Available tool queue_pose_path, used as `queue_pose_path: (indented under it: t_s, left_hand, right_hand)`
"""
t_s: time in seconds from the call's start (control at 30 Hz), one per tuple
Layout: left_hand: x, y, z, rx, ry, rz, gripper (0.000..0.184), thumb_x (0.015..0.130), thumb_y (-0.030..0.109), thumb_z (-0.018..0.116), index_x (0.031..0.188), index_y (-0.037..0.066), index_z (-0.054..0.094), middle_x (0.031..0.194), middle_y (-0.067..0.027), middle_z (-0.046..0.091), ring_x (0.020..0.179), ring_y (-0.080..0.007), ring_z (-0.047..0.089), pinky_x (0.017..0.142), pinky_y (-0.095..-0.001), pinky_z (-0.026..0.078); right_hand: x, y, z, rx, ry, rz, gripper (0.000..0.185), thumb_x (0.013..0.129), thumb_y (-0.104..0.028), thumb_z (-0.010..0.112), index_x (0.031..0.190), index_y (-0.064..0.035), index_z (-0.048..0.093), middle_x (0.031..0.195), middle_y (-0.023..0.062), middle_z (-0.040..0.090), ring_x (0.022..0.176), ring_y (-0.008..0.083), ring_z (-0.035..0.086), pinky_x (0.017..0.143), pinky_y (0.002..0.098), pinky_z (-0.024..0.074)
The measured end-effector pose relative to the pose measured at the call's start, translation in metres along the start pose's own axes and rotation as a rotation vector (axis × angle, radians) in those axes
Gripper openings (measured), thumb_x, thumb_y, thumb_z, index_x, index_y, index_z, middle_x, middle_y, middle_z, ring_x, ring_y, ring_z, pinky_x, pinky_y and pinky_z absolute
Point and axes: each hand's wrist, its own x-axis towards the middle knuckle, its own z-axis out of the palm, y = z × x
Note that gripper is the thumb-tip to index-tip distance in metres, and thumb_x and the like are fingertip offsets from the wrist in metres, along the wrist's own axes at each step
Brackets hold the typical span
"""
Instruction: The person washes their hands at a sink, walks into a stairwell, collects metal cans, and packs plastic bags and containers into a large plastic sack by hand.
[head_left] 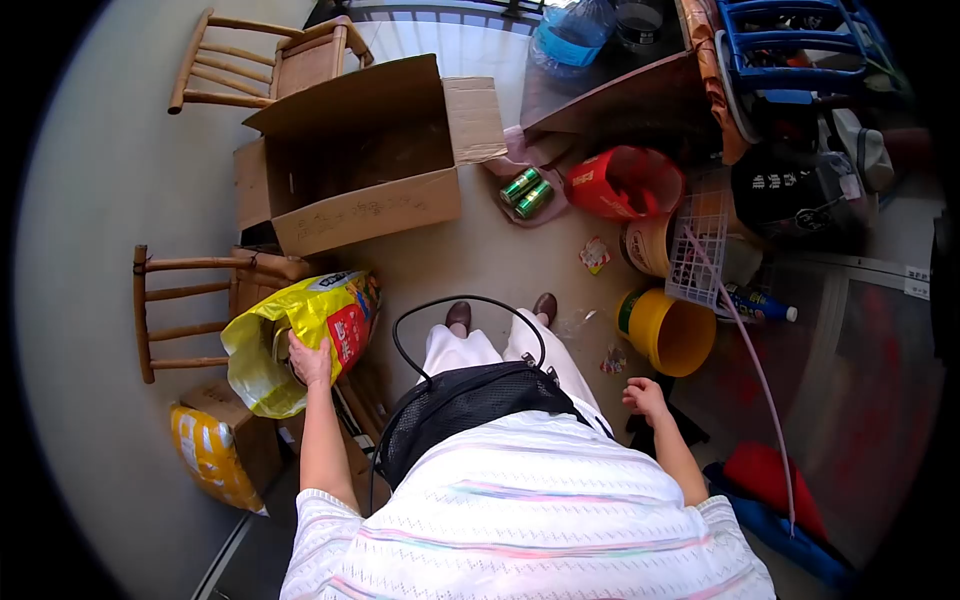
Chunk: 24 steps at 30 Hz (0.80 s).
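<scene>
My left hand is at the mouth of a yellow plastic bag with red and white print, its fingers closed over the rim. Just inside the opening, beside my fingertips, a brownish round-edged thing shows; its kind is unclear. The bag leans on its side near a bamboo chair. My right hand hangs in the air at my right, fingers loosely bent and apart, with nothing in it. Nearest to it is a yellow bucket lying tipped, its opening to the right.
An open cardboard box stands ahead on the left, near another bamboo chair. Green cans lie on a pinkish bag beside a red bucket. A white wire basket and a taped parcel are at the sides.
</scene>
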Motion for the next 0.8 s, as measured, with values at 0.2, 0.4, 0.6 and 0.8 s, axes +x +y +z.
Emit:
queue_pose_path:
  t_s: [0.2, 0.4, 0.6, 0.8]
  left_hand:
    - [0.036, -0.027, 0.005, -0.009, -0.124, -0.127, 0.070, 0.059, 0.024, 0.064, 0.120, 0.007, 0.034, 0.104, -0.0189, 0.052, 0.095, -0.0320, 0.050, 0.083, -0.0376, 0.039]
    - [0.048, -0.046, 0.018, -0.001, -0.278, -0.141, 0.044, 0.058, 0.020, 0.063, 0.099, 0.007, 0.056, 0.093, -0.0151, 0.059, 0.088, -0.0296, 0.055, 0.078, -0.0360, 0.042]
    - [0.046, -0.058, 0.024, -0.034, -0.407, -0.203, 0.032, 0.058, 0.017, 0.064, 0.088, 0.005, 0.061, 0.086, -0.0139, 0.061, 0.082, -0.0268, 0.058, 0.074, -0.0343, 0.044]
    - [0.043, -0.071, 0.027, -0.105, -0.570, -0.144, 0.030, 0.056, 0.005, 0.067, 0.085, -0.002, 0.061, 0.081, -0.0124, 0.062, 0.073, -0.0238, 0.060, 0.064, -0.0319, 0.047]
  right_hand:
    - [-0.020, -0.006, 0.025, 0.057, 0.032, 0.013, 0.032, 0.076, -0.016, 0.049, 0.106, -0.0049, 0.048, 0.086, 0.0051, 0.058, 0.070, 0.0129, 0.057, 0.053, 0.0270, 0.0431]
    - [-0.028, 0.004, 0.039, 0.057, 0.051, 0.037, 0.031, 0.076, -0.016, 0.049, 0.105, -0.0053, 0.048, 0.085, 0.0050, 0.059, 0.069, 0.0131, 0.058, 0.052, 0.0268, 0.0426]
    - [-0.037, 0.005, 0.044, 0.082, 0.061, 0.053, 0.031, 0.075, -0.015, 0.049, 0.105, -0.0063, 0.049, 0.084, 0.0034, 0.058, 0.064, 0.0107, 0.058, 0.046, 0.0259, 0.0395]
    - [-0.034, 0.012, 0.052, 0.077, 0.056, 0.050, 0.031, 0.075, -0.015, 0.049, 0.105, -0.0057, 0.049, 0.084, 0.0036, 0.058, 0.065, 0.0109, 0.058, 0.047, 0.0262, 0.0403]
